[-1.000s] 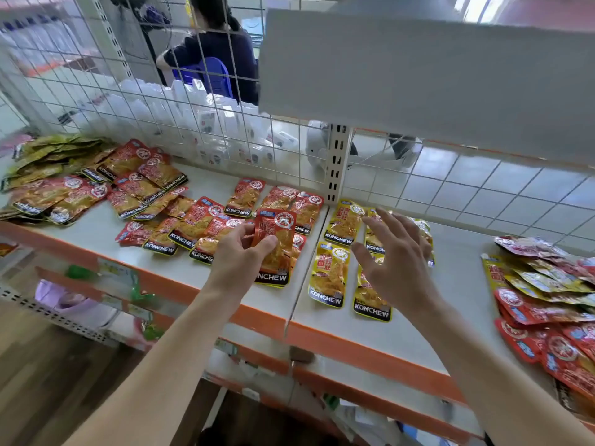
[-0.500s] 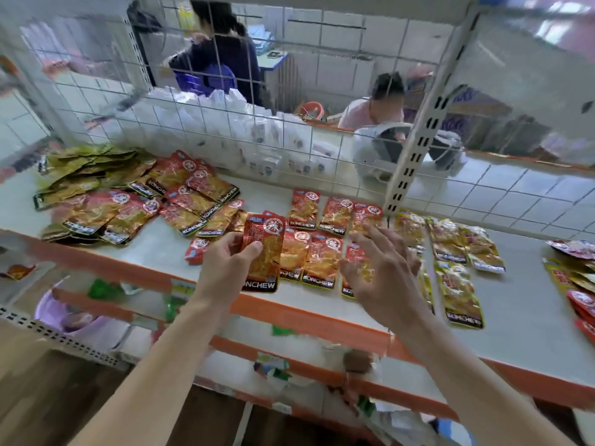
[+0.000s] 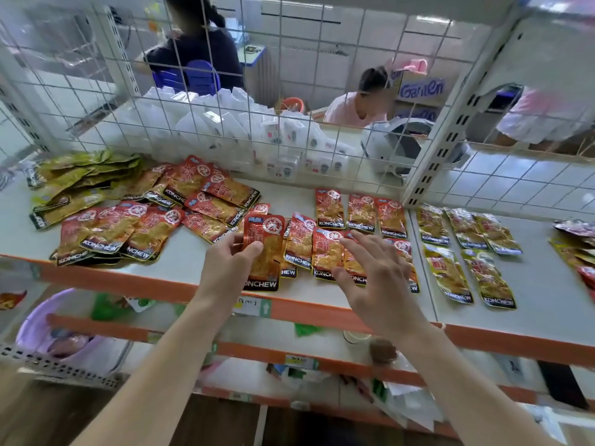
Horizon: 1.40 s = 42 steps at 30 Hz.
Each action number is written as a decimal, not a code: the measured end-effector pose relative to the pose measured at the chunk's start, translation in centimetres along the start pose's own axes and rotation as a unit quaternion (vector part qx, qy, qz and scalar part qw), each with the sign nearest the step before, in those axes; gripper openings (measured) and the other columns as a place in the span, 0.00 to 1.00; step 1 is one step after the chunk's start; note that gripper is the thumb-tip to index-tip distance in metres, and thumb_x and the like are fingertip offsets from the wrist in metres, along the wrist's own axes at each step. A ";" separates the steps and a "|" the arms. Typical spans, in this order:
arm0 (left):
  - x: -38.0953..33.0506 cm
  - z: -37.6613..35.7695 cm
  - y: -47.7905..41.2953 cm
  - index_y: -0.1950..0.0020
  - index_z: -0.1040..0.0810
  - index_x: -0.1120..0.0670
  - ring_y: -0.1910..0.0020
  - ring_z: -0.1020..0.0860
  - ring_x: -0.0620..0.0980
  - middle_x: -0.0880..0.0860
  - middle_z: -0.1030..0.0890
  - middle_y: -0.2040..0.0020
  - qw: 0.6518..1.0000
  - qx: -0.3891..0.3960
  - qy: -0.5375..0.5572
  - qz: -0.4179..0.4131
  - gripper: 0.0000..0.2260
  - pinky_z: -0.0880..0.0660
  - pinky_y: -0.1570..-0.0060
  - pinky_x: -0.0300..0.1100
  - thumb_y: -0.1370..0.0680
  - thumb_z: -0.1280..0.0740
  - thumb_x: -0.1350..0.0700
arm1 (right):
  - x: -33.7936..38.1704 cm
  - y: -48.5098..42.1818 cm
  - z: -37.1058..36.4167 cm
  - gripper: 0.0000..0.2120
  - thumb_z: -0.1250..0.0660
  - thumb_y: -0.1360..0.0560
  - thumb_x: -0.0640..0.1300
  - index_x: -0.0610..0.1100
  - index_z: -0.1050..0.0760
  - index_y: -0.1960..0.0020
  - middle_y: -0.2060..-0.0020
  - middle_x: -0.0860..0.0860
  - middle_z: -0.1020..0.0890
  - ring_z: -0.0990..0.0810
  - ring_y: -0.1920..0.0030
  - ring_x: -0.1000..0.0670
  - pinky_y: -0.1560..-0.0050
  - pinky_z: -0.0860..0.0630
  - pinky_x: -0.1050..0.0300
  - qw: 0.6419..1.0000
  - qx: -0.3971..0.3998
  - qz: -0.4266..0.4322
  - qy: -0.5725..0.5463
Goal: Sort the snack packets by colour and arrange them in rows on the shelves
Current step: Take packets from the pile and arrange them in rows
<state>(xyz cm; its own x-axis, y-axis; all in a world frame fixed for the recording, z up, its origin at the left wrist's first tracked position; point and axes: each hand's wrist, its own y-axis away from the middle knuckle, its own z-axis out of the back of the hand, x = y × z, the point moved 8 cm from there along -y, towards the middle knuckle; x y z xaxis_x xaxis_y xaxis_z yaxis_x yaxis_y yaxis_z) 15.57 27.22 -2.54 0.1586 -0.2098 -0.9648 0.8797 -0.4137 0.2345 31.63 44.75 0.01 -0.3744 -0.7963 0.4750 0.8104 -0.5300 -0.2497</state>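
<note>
In the head view, a red packet (image 3: 264, 252) is pinched between the thumb and fingers of the left hand (image 3: 225, 272) above the shelf (image 3: 193, 251). The right hand (image 3: 378, 284) is held, fingers spread apart, over the rowed red packets (image 3: 360, 215); yellow packets (image 3: 463, 252) are laid alongside.

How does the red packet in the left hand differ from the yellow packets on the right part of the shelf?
The red packet is in the grip of the left hand; the yellow packets lie flat on the shelf, untouched. The red packet is single; the yellow packets form two rows. Both bear a dark KONCHEW band at the near end.
</note>
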 end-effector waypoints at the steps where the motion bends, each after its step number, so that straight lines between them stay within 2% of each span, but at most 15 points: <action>1: -0.1 -0.2 -0.3 0.51 0.20 0.50 0.50 0.17 0.55 0.55 0.16 0.52 1.000 0.000 -0.001 -0.003 0.02 0.21 0.53 0.45 0.21 0.32 0.56 | 0.0 -0.1 -0.1 0.27 0.39 0.26 0.59 0.51 0.28 0.29 0.28 0.54 0.30 0.41 0.26 0.53 0.28 0.45 0.44 1.000 0.001 -0.002 0.002; 4: -0.4 -1.1 -1.2 0.51 0.19 0.52 0.51 0.18 0.52 0.54 0.16 0.53 1.000 0.005 -0.007 -0.007 0.02 0.23 0.54 0.41 0.21 0.32 0.57 | -0.1 -0.8 -0.6 0.28 0.40 0.26 0.59 0.53 0.30 0.28 0.27 0.55 0.31 0.42 0.26 0.54 0.32 0.48 0.51 1.000 0.005 -0.004 -0.003; 10: -1.1 -2.8 -4.3 0.52 0.21 0.49 0.48 0.19 0.57 0.54 0.17 0.52 0.999 0.004 -0.038 0.008 0.03 0.21 0.44 0.54 0.21 0.31 0.57 | -0.9 -3.4 -1.4 0.28 0.40 0.26 0.60 0.53 0.31 0.27 0.27 0.55 0.31 0.41 0.25 0.54 0.30 0.48 0.50 1.000 0.004 -0.011 -0.018; 14: -2.0 -3.9 -6.8 0.52 0.22 0.50 0.50 0.18 0.56 0.53 0.17 0.54 0.998 0.005 -0.070 0.007 0.04 0.20 0.46 0.54 0.22 0.30 0.59 | -1.8 -5.2 -1.3 0.28 0.38 0.25 0.58 0.51 0.31 0.27 0.28 0.54 0.29 0.39 0.25 0.53 0.28 0.47 0.48 1.000 0.001 -0.008 -0.022; 18: -2.6 -5.0 -9.1 0.52 0.22 0.48 0.50 0.17 0.54 0.52 0.17 0.52 0.996 0.006 -0.091 0.007 0.05 0.20 0.46 0.53 0.23 0.29 0.57 | -2.4 -6.6 -1.5 0.26 0.35 0.24 0.56 0.51 0.30 0.28 0.28 0.53 0.28 0.38 0.26 0.52 0.31 0.49 0.52 1.000 0.008 0.001 -0.019; 22: -2.5 -5.9 -11.1 0.52 0.20 0.51 0.50 0.17 0.56 0.55 0.16 0.52 0.997 0.010 -0.078 0.023 0.04 0.20 0.45 0.57 0.24 0.29 0.59 | -2.7 -7.3 -1.5 0.25 0.33 0.23 0.54 0.51 0.30 0.27 0.28 0.54 0.29 0.39 0.25 0.53 0.30 0.51 0.55 1.000 0.016 0.001 -0.010; 28: -2.1 -7.1 -15.0 0.53 0.20 0.52 0.52 0.17 0.55 0.54 0.16 0.52 0.993 0.022 -0.117 0.026 0.04 0.20 0.46 0.57 0.26 0.27 0.58 | -3.2 -8.1 -1.8 0.27 0.38 0.25 0.58 0.50 0.29 0.28 0.30 0.54 0.27 0.37 0.26 0.53 0.30 0.49 0.53 1.000 0.000 -0.023 -0.002; 33: -2.4 -8.2 -17.8 0.60 0.20 0.52 0.52 0.16 0.55 0.53 0.16 0.57 0.986 0.038 -0.163 0.009 0.05 0.19 0.47 0.54 0.26 0.26 0.58 | -3.6 -8.2 -2.1 0.26 0.39 0.25 0.58 0.50 0.27 0.30 0.32 0.56 0.25 0.35 0.28 0.55 0.33 0.45 0.55 0.998 -0.018 -0.063 0.009; 38: -2.1 -9.2 -19.4 0.58 0.21 0.52 0.55 0.19 0.53 0.49 0.19 0.60 0.971 0.064 -0.228 -0.013 0.06 0.22 0.50 0.47 0.23 0.27 0.55 | -3.6 -8.6 -2.4 0.25 0.39 0.25 0.58 0.51 0.28 0.30 0.32 0.57 0.26 0.35 0.28 0.56 0.31 0.45 0.54 0.996 -0.021 -0.086 0.018; 42: -2.5 -9.8 -19.9 0.59 0.21 0.56 0.55 0.21 0.53 0.53 0.19 0.59 0.946 0.073 -0.310 -0.057 0.09 0.24 0.48 0.46 0.23 0.28 0.52 | -3.7 -8.4 -2.8 0.23 0.36 0.23 0.56 0.51 0.28 0.30 0.32 0.56 0.25 0.35 0.28 0.55 0.32 0.46 0.54 0.995 -0.023 -0.096 0.017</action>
<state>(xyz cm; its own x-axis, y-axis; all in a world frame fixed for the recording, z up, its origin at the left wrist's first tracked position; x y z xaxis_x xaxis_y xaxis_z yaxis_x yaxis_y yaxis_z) 2.06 44.69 -6.02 -0.2659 -0.6172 -0.7405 0.7966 -0.5733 0.1917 24.94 51.37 -2.03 -0.5351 -0.6884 0.4897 0.7017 -0.6850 -0.1961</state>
